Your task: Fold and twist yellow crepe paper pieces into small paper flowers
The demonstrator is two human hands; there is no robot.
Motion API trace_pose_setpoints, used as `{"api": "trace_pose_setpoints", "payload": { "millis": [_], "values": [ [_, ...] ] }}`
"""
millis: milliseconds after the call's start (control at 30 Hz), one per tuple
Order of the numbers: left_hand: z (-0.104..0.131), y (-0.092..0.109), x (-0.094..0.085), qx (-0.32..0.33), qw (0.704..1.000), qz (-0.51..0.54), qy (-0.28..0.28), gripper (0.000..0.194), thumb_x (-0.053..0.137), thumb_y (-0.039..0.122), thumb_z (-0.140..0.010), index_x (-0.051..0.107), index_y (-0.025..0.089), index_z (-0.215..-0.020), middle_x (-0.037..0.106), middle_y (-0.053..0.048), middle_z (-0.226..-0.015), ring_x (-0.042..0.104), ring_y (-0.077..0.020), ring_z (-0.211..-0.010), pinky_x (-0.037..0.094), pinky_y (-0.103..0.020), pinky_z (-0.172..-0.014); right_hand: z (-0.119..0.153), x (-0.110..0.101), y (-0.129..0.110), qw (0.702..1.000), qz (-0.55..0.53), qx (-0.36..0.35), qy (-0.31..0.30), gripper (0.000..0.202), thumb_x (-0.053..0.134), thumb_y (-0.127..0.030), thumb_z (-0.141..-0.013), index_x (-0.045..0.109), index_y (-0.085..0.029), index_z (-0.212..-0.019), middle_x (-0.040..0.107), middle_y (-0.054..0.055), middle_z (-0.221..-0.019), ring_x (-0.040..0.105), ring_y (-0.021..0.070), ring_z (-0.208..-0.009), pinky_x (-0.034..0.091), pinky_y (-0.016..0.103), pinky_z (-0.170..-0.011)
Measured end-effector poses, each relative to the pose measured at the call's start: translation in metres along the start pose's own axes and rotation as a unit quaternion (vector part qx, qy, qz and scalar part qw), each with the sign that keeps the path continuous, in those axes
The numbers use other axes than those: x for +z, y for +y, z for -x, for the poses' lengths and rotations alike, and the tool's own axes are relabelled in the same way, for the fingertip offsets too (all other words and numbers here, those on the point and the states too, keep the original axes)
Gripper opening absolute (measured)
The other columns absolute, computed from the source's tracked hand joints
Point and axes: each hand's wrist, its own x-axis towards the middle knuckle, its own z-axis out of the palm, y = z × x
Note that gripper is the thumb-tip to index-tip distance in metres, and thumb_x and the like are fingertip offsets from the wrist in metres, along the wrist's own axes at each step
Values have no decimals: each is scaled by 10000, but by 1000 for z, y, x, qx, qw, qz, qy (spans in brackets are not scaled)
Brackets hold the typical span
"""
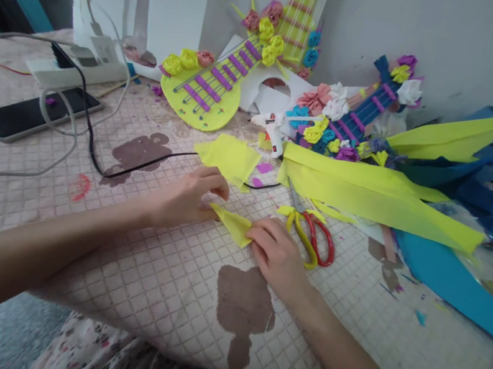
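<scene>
A small piece of yellow crepe paper (234,225), folded to a narrow triangle, is stretched between my two hands just above the table. My left hand (192,194) pinches its pointed left end, the fingers curled. At the wider right end, my right hand (277,251) grips the paper between thumb and fingers. Beyond my hands lie yellow paper squares (228,157) and small purple paper bits (259,174). Scissors (313,236) with red and yellow handles rest beside my right hand. Farther back is a white glue gun (272,131).
Paper-flowered toy guitars, one yellow (205,91) and one blue (356,118), lean at the back. Long yellow paper strips (377,197) and blue paper (457,283) cover the right. A black cable (92,146), a power strip (71,70) and a dark tablet-like slab (36,111) occupy the left.
</scene>
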Motion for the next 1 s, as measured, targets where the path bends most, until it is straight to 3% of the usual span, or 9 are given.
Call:
{"api": "trace_pose_setpoints", "payload": {
  "millis": [67, 200, 333, 533, 700, 800, 1000],
  "values": [
    [0, 3, 2, 31, 999, 2, -26, 36, 570, 124, -778, 577, 151, -801, 547, -35, -888, 531, -134, -826, 440, -248, -746, 0, 0, 0, 1000, 9, 13, 4, 196, 464, -51, -847, 576, -199, -911, 571, 73, -958, 526, 206, -913, 480, 368, -799],
    [0, 3, 3, 66, 996, -10, -51, 93, 526, 101, -809, 591, 147, -760, 544, -41, -876, 522, -137, -818, 427, -251, -748, 2, -1, -3, 997, 52, 52, 30, 244, 525, -45, -779, 548, -195, -970, 522, 85, -974, 523, 232, -943, 486, 387, -800],
    [2, 0, 3, 91, 992, -22, -80, 89, 531, 93, -816, 592, 152, -788, 556, -29, -858, 519, -137, -811, 405, -273, -771, 5, -4, -5, 995, 70, 64, 9, 292, 533, -65, -778, 515, -203, -1036, 500, 83, -1008, 543, 213, -900, 502, 357, -740],
    [5, 6, 3, 78, 994, 4, -71, 167, 586, 122, -765, 532, 150, -921, 555, -43, -925, 524, -146, -830, 416, -261, -742, 7, -6, -6, 995, 87, 53, -23, 157, 498, -92, -823, 536, -195, -935, 507, 69, -977, 547, 164, -770, 475, 280, -604],
    [6, 3, 3, 96, 988, 22, -119, 50, 559, 106, -802, 547, 155, -797, 547, -22, -826, 515, -128, -768, 399, -242, -713, 8, -6, -8, 994, 92, 50, -44, 105, 466, -137, -886, 560, -183, -877, 536, 61, -924, 547, 153, -756, 443, 249, -571],
    [6, 3, 2, 98, 986, 28, -134, 72, 549, 101, -820, 552, 149, -766, 539, -15, -791, 506, -121, -744, 392, -242, -707, 8, -7, -8, 995, 88, 38, -41, 112, 475, -130, -881, 567, -171, -930, 545, 66, -937, 549, 147, -749, 422, 239, -544],
    [5, 8, 0, 80, 984, 34, -155, 104, 537, 97, -831, 576, 139, -744, 541, -9, -759, 506, -108, -701, 394, -232, -683, 10, -6, -4, 993, 98, 22, -58, 177, 439, -102, -891, 595, -175, -851, 562, 50, -902, 556, 135, -727, 426, 248, -574]
  ]
}}
